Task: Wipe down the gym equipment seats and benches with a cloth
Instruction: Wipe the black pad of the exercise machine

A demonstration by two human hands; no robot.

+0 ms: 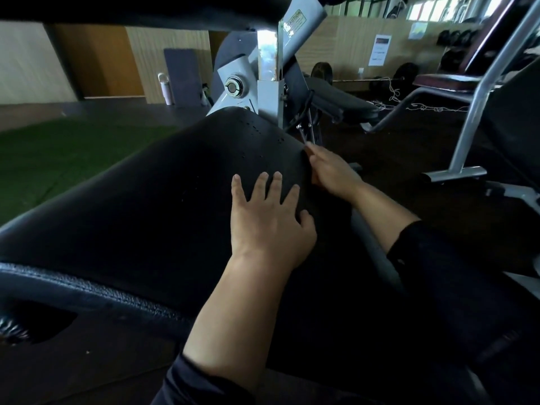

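Left hand [271, 220] laid flat, fingers spread, bracing black padded vinyl bench [140, 206] | right hand [330, 171] curled over bench edge; cloth unseen, contents undeterminable.

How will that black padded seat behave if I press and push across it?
The black padded seat looks like smooth vinyl, so it is probably slick. The left hand lies flat without visibly denting it, suggesting firm padding. It joins the metal frame, so it likely won't slide.
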